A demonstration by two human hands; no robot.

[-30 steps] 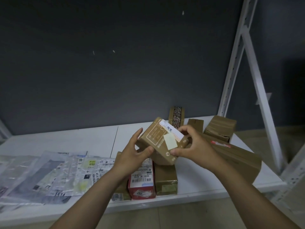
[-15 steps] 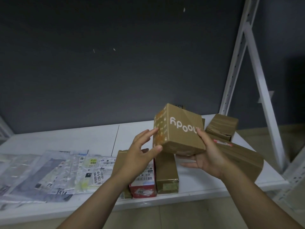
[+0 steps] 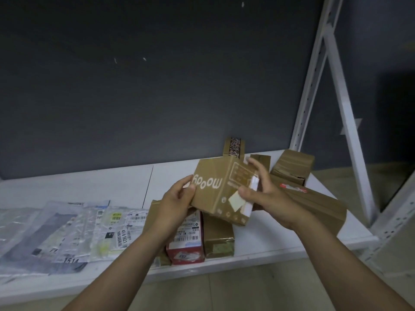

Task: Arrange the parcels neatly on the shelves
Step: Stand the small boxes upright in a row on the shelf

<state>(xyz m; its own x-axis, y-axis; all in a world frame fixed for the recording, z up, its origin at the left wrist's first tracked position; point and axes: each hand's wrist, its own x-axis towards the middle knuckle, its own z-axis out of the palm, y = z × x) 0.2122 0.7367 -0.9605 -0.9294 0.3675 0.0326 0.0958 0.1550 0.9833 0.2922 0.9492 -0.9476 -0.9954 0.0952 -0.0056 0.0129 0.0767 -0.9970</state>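
Head view showed the brown box point(image 3: 215, 189) tilted above the shelf point(image 3: 112, 182), clasped between left grip point(image 3: 177, 198) and right grip point(image 3: 262, 191); a slipping corner might have dropped it onto the red parcel point(image 3: 186, 241)

Eight boxes in all — seven brown cardboard, one red-and-white box point(image 3: 186, 243). The brown ones are the printed box point(image 3: 211, 198), the tall box with patterned tape point(image 3: 233, 147), a small box point(image 3: 265, 159) beside it, a taped box point(image 3: 294, 167) at the right rear, a long box point(image 3: 318, 207), a front box point(image 3: 219, 239) and a half-hidden box point(image 3: 153, 209) under the left forearm. Plastic mailer bags point(image 3: 67, 230) overlap at the left — at least three, the exact number unclear. Two hands: left hand point(image 3: 177, 198), right hand point(image 3: 267, 194). One shelf point(image 3: 89, 187).
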